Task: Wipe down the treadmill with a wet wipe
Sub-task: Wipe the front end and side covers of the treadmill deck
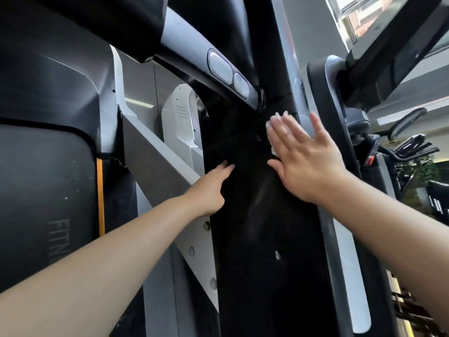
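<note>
The treadmill fills the view: a broad black upright panel runs down the middle, with a grey diagonal brace to its left. My right hand lies flat on the upper part of the black panel, fingers straight and spread, pressing a white wet wipe against it. Only the wipe's edges show past the fingertips. My left hand rests on the left edge of the same panel, fingers straight and holding nothing.
A handrail with two oval grip sensors crosses above the hands. The belt deck with an orange stripe is at left. A screen juts in at the upper right. Other gym machines stand at right.
</note>
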Demonstrator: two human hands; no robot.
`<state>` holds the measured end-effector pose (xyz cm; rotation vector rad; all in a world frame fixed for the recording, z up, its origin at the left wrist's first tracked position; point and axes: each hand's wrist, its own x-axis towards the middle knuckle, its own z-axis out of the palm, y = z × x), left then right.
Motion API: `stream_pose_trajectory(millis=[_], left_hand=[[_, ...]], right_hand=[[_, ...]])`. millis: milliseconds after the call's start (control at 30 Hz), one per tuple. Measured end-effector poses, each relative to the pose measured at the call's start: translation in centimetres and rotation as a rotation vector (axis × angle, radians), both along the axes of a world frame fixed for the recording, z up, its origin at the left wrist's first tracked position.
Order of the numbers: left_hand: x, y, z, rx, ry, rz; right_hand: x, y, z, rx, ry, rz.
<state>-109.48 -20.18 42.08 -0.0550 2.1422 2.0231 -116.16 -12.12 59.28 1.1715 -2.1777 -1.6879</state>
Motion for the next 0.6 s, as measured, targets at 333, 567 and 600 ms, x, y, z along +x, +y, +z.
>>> stream_pose_trajectory(millis=[333,567,600], left_hand=[[1.4,1.5,1.8,0.336,-0.023,0.410],[3.1,6.3,5.1,0.356,0.150,0.376],[3.2,7.0,5.2,0.314,0.173,0.388]], right_hand=[[3.9,2.9,-4.4,-0.075,-0.444,-0.026],[3.0,5.1,-0.2,-0.386,-0.555,0.077],[2.9,5.5,0.2,-0.422,-0.535,0.082]])
